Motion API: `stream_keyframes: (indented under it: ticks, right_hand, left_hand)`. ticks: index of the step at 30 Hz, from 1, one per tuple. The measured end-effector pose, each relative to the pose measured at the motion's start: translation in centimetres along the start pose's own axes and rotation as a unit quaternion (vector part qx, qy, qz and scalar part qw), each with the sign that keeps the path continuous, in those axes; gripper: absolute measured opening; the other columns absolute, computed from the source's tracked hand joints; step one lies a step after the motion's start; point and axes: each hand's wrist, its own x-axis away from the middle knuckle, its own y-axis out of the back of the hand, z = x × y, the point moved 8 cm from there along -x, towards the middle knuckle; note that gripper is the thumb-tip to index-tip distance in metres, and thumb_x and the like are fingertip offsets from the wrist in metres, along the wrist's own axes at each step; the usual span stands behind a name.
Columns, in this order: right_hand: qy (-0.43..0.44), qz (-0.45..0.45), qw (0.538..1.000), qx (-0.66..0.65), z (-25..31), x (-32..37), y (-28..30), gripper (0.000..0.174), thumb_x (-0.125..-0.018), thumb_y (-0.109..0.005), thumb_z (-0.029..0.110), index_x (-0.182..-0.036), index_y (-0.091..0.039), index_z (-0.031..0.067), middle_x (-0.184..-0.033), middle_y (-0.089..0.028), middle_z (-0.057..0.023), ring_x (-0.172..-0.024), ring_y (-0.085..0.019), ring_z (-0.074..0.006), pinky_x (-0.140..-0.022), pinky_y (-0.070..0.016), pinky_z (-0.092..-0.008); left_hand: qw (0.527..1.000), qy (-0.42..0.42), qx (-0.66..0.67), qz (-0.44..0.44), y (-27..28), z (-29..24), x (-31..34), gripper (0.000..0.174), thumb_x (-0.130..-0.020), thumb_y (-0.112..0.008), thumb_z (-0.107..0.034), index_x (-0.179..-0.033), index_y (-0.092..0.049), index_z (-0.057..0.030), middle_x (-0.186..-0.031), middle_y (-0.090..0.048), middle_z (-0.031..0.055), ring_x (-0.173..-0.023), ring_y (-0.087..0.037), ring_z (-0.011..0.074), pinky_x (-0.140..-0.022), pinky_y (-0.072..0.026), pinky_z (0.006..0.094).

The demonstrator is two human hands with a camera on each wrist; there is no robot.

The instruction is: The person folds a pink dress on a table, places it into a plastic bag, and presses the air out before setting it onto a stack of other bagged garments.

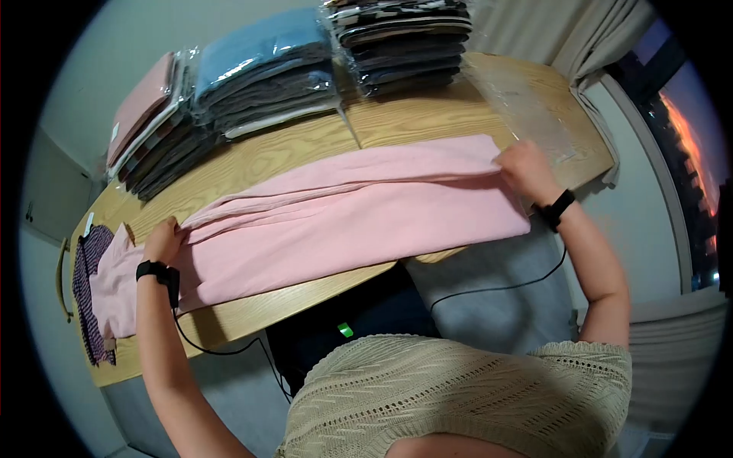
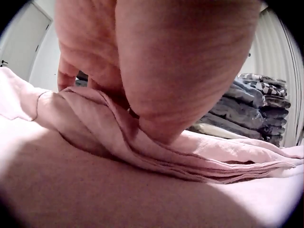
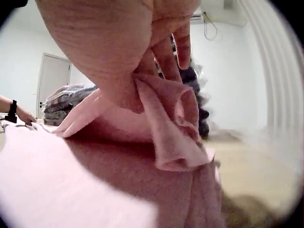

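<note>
The pink cloth [image 1: 366,229] lies lengthwise along the near side of the worktop [image 1: 321,137], stretched between the two hands, which are well apart. The left hand [image 1: 162,243] grips gathered layers near the cloth's left part, its thumb pressed into the folds. The right hand [image 1: 528,169] pinches the fabric at the right end between thumb and fingers, and in the right wrist view that edge is lifted and doubled over, with some of the other fingers extended. The step in hand looks like folding: a long strip seems to be turned along the far side, with loose ridges running between the two grips. The next move, as I judge it, calls for keeping both ends level, laying the strip flat and smoothing those ridges.

As for labels, a white tag [image 1: 89,221] sticks up beside the dark patterned cloth [image 1: 88,275] at the left end, and a pale sticker [image 1: 115,132] sits on the pink packet [image 1: 145,103] in the left stack; both are too small to read. No brand or writing is legible on the blue packet [image 1: 263,38], the dark packets [image 1: 408,57] or the clear plastic bag [image 1: 527,111] at the right
</note>
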Motion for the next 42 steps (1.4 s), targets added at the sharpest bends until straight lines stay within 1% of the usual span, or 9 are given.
stream_keyframes:
  ticks: [8, 10, 18, 21, 24, 26, 30, 34, 42]
  right_hand:
    - [-0.157, 0.084, 0.975, -0.129, -0.7, 3.6, -5.7, 0.013, -0.071, -0.054, 0.005, -0.083, -0.053, 0.0044, -0.082, -0.051, -0.0138, -0.081, -0.052, -0.0332, -0.071, -0.0418, -0.0411]
    - [-0.249, -0.034, 0.965, -0.071, -2.5, 2.7, -2.1, 0.011, -0.074, -0.051, 0.009, -0.084, -0.055, 0.0066, -0.082, -0.053, -0.0146, -0.082, -0.053, -0.0325, -0.069, -0.0416, -0.0424]
    - [-0.128, -0.002, 0.99, -0.058, -1.4, 4.0, -3.0, 0.008, -0.072, -0.051, 0.004, -0.079, -0.054, 0.0046, -0.079, -0.053, -0.0139, -0.081, -0.053, -0.0332, -0.07, -0.0417, -0.0419]
    - [-0.158, 0.036, 0.975, -0.153, -1.7, 5.0, -4.4, 0.017, -0.071, -0.054, -0.001, -0.088, -0.056, 0.0021, -0.085, -0.057, -0.0139, -0.083, -0.054, -0.0331, -0.074, -0.0439, -0.039]
    - [-0.223, 0.068, 0.941, -0.246, -2.4, 6.4, -5.1, 0.018, -0.074, -0.055, 0.004, -0.092, -0.058, 0.0004, -0.085, -0.06, -0.0145, -0.081, -0.057, -0.0308, -0.072, -0.0458, -0.0381]
    - [-0.358, -0.05, 0.898, -0.252, -4.2, 9.0, -4.0, 0.021, -0.076, -0.056, 0.007, -0.095, -0.058, -0.0017, -0.083, -0.061, -0.0159, -0.077, -0.059, -0.0298, -0.069, -0.0466, -0.0372]
    - [-0.537, 0.007, 0.81, -0.234, -2.9, 12.7, -5.2, 0.026, -0.079, -0.061, 0.022, -0.086, -0.057, -0.0028, -0.074, -0.06, -0.018, -0.07, -0.059, -0.032, -0.065, -0.0466, -0.0386]
    - [-0.436, -0.061, 0.896, -0.067, -0.9, 11.9, -5.7, 0.031, -0.083, -0.058, 0.028, -0.083, -0.055, -0.0022, -0.084, -0.06, -0.0205, -0.079, -0.057, -0.0372, -0.07, -0.0448, -0.0452]
    - [-0.388, 0.069, 0.901, -0.181, -6.8, 6.1, -8.7, 0.028, -0.089, -0.049, 0.026, -0.097, -0.054, -0.001, -0.093, -0.06, -0.0242, -0.088, -0.056, -0.041, -0.076, -0.0443, -0.0441]
  left_hand:
    - [1.0, -0.008, 0.005, 0.006, -0.7, 0.6, -0.4, 0.02, -0.079, -0.062, -0.021, -0.081, -0.055, -0.0014, -0.08, -0.061, 0.0198, -0.079, -0.058, 0.0377, -0.067, -0.0453, 0.0444]
    - [1.0, -0.004, -0.006, 0.005, -1.1, 0.9, -0.6, 0.02, -0.079, -0.061, -0.02, -0.082, -0.055, -0.0015, -0.081, -0.061, 0.0199, -0.079, -0.058, 0.0378, -0.067, -0.0452, 0.0448]
    - [0.997, 0.052, -0.015, 0.055, -1.2, 0.5, -0.2, 0.022, -0.081, -0.06, -0.021, -0.094, -0.054, -0.0048, -0.092, -0.061, 0.0167, -0.088, -0.057, 0.0364, -0.072, -0.0447, 0.0447]
    - [0.988, -0.096, -0.013, -0.12, 3.8, -6.7, 1.7, 0.044, -0.076, -0.063, -0.011, -0.117, -0.047, -0.0081, -0.113, -0.052, 0.0157, -0.104, -0.049, 0.036, -0.084, -0.0414, 0.0421]
    - [0.967, -0.207, 0.077, -0.13, 6.7, -14.4, 4.2, 0.049, -0.076, -0.059, 0.0, -0.122, -0.046, -0.0056, -0.116, -0.05, 0.0174, -0.109, -0.046, 0.0361, -0.092, -0.0383, 0.0405]
    - [0.953, -0.242, 0.138, -0.121, 7.2, -18.0, 7.1, 0.044, -0.073, -0.059, 0.001, -0.116, -0.05, -0.0041, -0.111, -0.051, 0.0177, -0.104, -0.048, 0.0361, -0.089, -0.0401, 0.0399]
    - [0.948, -0.232, 0.217, 0.008, 3.5, -20.6, 10.6, 0.045, -0.075, -0.06, 0.0, -0.118, -0.049, -0.0033, -0.116, -0.05, 0.0178, -0.108, -0.048, 0.0356, -0.091, -0.0411, 0.0387]
    - [0.958, -0.249, 0.144, 0.003, 0.3, -22.0, 12.5, 0.058, -0.075, -0.062, -0.005, -0.129, -0.04, -0.0047, -0.13, -0.04, 0.0215, -0.118, -0.039, 0.0402, -0.095, -0.0381, 0.0429]
    - [0.976, -0.214, 0.044, -0.013, -1.4, -24.0, 11.5, 0.06, -0.083, -0.057, -0.015, -0.136, -0.031, -0.0033, -0.138, -0.03, 0.0261, -0.123, -0.032, 0.0461, -0.102, -0.0309, 0.0466]
